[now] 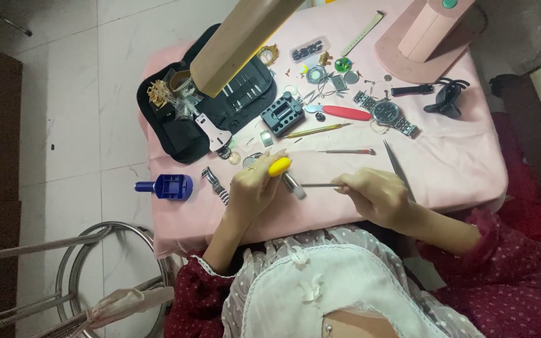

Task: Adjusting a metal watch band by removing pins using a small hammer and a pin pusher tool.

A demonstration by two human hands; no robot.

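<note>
My left hand (pixel 255 186) grips a small tool with a yellow cap and a silver barrel (pixel 285 173) over the pink cloth (pixel 452 163). My right hand (pixel 377 197) pinches a thin metal rod (pixel 320 184) whose tip meets the silver barrel. The same hand also holds long dark tweezers (pixel 397 166) that stick up past the fingers. A piece of metal watch band (pixel 216 185) lies just left of my left hand.
A steel wristwatch (pixel 387 113), a red-handled tool (pixel 342 112), a black holder block (pixel 282 114), a thin screwdriver (pixel 347 151) and small parts lie farther back. An open black tool case (pixel 183 125) and a blue band tool (pixel 167 186) sit at the left. A pink lamp base (pixel 417 53) stands behind.
</note>
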